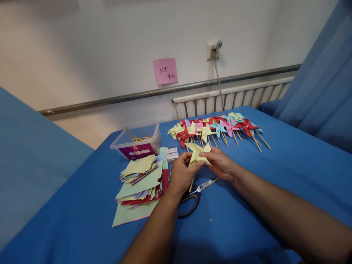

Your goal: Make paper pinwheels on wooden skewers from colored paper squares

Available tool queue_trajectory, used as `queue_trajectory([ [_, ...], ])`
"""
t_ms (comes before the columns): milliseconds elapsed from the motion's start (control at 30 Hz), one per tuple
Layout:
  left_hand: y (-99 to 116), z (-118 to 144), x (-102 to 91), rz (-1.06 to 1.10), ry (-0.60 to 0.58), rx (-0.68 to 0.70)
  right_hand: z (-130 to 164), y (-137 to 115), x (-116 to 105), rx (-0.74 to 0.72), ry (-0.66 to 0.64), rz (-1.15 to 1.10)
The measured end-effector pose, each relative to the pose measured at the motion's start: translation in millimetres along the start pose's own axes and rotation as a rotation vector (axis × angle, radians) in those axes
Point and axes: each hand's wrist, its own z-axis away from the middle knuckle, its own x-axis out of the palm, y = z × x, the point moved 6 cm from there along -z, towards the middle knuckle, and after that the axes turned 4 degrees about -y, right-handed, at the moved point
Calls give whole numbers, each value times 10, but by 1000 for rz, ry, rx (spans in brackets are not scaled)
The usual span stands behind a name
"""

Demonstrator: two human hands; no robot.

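A pale yellow paper pinwheel (194,149) is held between both of my hands above the blue table. My left hand (183,172) is closed on its left side, the thumb reaching toward the centre; a thin wooden stick (191,184) runs down beneath it. My right hand (221,163) pinches the pinwheel near its middle pin from the right. Below the hands lies a pair of scissors (199,189) with dark handles, its blades pointing right. The fingers behind the paper are hidden.
Finished pinwheels (217,128) in several colours lie in rows at the back. To the left are stacked coloured papers (139,190), two small white boxes (172,156) and a clear plastic tub (158,141) with sticks. Blue curtains (316,69) hang at both sides.
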Motion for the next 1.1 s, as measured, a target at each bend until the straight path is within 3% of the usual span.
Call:
queue_trajectory([
  [267,55,9,-22,-51,8,-21,11,-15,51,6,-55,1],
  [500,-5,-4,-40,-80,53,8,5,-20,49,-21,-27,16],
  [733,50,11,13,4,-37,5,-1,7,5,42,-53,-9],
  [1100,-4,2,-17,-33,40,22,23,-44,67,-5,-51,36],
])
